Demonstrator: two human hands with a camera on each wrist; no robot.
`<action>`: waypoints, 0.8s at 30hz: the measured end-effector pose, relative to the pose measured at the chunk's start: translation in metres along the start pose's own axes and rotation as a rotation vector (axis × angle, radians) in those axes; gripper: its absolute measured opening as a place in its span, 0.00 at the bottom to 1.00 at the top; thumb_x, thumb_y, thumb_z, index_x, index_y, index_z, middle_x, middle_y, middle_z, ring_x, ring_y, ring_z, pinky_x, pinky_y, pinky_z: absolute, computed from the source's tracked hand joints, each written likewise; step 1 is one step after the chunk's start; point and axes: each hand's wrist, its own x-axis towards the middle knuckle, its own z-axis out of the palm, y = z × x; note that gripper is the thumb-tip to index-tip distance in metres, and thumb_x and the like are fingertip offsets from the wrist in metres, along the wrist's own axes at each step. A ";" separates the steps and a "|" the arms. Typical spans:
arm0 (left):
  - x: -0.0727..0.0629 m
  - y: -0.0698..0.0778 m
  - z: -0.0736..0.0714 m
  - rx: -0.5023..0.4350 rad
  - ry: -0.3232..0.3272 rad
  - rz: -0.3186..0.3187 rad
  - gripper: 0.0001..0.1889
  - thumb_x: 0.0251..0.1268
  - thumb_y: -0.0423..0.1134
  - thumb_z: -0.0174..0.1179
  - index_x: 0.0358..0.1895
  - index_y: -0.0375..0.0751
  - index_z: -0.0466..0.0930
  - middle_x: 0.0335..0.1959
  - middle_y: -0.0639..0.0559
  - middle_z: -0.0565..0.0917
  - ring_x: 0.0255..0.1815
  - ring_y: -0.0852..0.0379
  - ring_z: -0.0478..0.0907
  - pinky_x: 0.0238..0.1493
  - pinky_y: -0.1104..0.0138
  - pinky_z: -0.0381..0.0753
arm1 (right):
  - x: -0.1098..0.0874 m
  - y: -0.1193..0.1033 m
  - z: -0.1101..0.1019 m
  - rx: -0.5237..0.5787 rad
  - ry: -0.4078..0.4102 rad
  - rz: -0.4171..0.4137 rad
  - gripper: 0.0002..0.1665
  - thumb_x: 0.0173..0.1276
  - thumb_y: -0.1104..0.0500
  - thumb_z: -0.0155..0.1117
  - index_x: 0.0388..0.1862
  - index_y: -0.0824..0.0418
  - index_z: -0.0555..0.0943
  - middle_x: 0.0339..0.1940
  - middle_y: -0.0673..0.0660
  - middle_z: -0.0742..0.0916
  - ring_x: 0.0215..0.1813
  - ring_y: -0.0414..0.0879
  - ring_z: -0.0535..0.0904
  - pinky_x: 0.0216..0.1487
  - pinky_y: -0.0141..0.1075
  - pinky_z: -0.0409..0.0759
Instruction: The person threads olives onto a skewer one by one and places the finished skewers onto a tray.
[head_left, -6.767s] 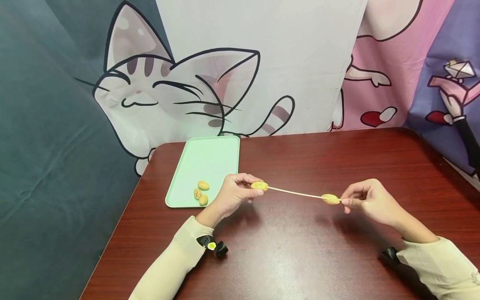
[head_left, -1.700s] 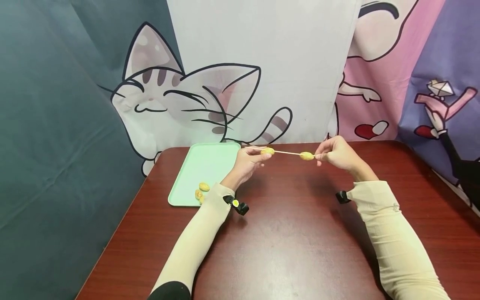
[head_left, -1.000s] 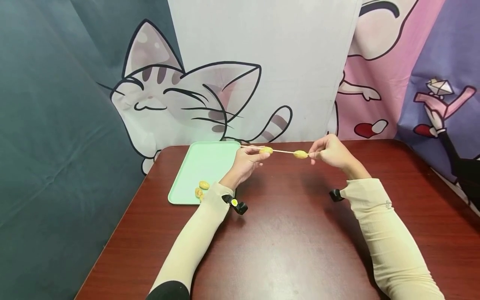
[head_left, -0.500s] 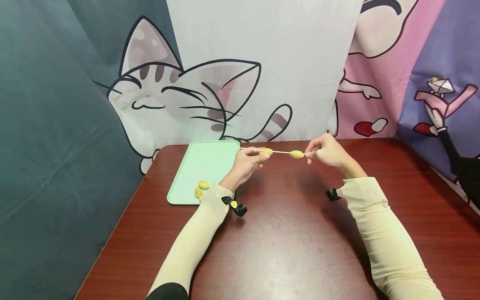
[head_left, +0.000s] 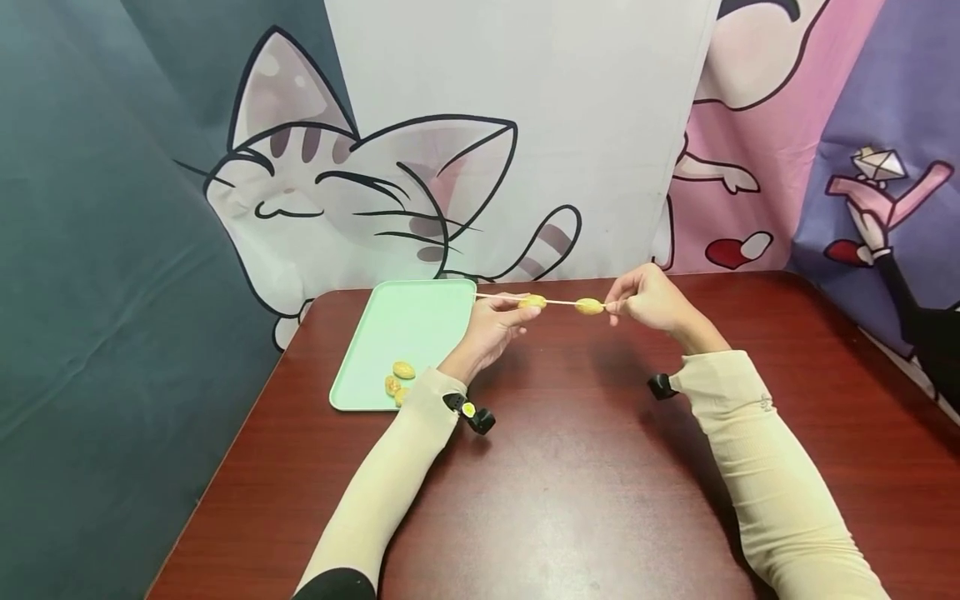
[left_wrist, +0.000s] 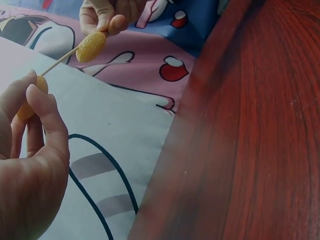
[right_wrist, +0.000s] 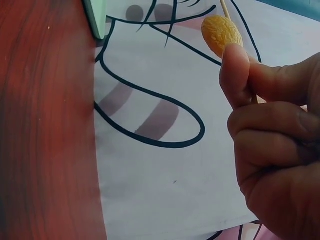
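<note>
A thin wooden skewer [head_left: 561, 302] runs between both hands above the far part of the table, with two wrinkled yellow oval fruits on it. My left hand [head_left: 489, 329] pinches one fruit [head_left: 533, 302] between thumb and fingers; the skewer's left end pokes out behind that hand. The second fruit [right_wrist: 221, 36] sits near the skewer's right end, right at the fingertips of my right hand [head_left: 654, 304]. That hand pinches the skewer end between thumb and forefinger, its other fingers curled in, as the right wrist view shows. A bare stretch of skewer [left_wrist: 59, 61] separates the fruits.
A pale green tray [head_left: 420, 321] lies at the table's back left, with 3 loose yellow fruits [head_left: 403, 369] near its front edge, partly behind the left sleeve [head_left: 408, 442]. A printed cat curtain [head_left: 600, 125] hangs behind the dark red table [head_left: 570, 492].
Both hands have moved farther back over the table. My right hand has come leftward, shortening the gap between the fruits, and the skewer now sticks out past my left hand.
</note>
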 end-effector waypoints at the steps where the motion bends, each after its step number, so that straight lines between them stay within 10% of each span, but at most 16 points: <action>1: 0.000 0.000 0.000 -0.001 -0.002 0.002 0.18 0.59 0.23 0.66 0.54 0.23 0.79 0.44 0.48 0.85 0.32 0.63 0.82 0.28 0.74 0.80 | 0.000 -0.001 0.000 0.001 0.000 -0.001 0.06 0.59 0.77 0.60 0.28 0.75 0.83 0.17 0.63 0.85 0.15 0.36 0.59 0.15 0.29 0.52; 24: -0.001 -0.005 0.005 -0.007 0.018 -0.018 0.18 0.59 0.24 0.68 0.53 0.25 0.80 0.49 0.45 0.85 0.33 0.63 0.82 0.26 0.75 0.80 | -0.008 -0.030 0.009 0.038 -0.019 -0.009 0.06 0.59 0.77 0.59 0.26 0.76 0.82 0.18 0.67 0.84 0.16 0.38 0.61 0.16 0.30 0.54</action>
